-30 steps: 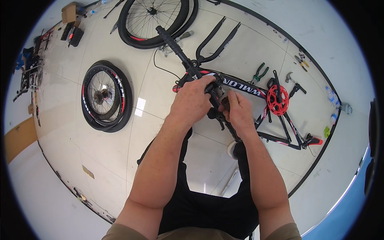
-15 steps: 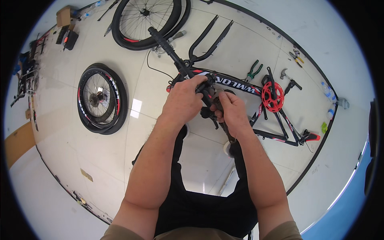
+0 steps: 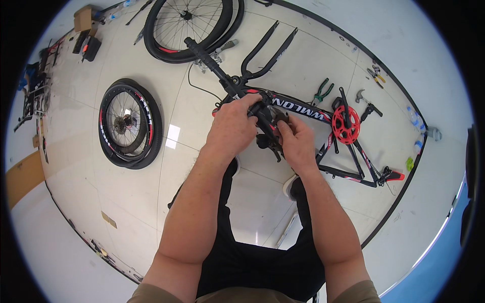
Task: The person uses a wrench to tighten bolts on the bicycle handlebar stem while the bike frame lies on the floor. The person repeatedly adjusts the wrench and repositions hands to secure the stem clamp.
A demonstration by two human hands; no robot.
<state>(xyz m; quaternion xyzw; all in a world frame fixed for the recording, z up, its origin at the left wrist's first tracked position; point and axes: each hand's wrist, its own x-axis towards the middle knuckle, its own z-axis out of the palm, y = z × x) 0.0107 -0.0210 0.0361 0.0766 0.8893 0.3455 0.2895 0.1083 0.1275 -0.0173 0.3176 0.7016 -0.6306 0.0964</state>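
Note:
A black handlebar (image 3: 209,59) slants from the upper left down to the space between my hands. My left hand (image 3: 232,125) is closed around its middle, index finger along a black clamp-like part (image 3: 263,98). Beside the bar's lower end, my right hand (image 3: 299,144) has thumb and fingers bent together near a small dark piece; what they pinch is mostly hidden. A black brake lever (image 3: 272,146) hangs below the bar between my hands. Under them on the floor lies a black bicycle frame (image 3: 298,107) with a red chainring (image 3: 346,124).
A fork (image 3: 275,55) lies beyond the frame. Bicycle wheels with tyres lie at the top (image 3: 159,50) and left (image 3: 156,123). Green-handled pliers (image 3: 322,93), a hammer (image 3: 361,96), yellow-handled pliers (image 3: 376,77) and plastic bottles (image 3: 415,118) sit to the right.
My right hand has turned slightly and its fingers have shifted at the bar's lower end. The long dark shape that ran below that hand no longer shows there. My left hand stays nearly in place.

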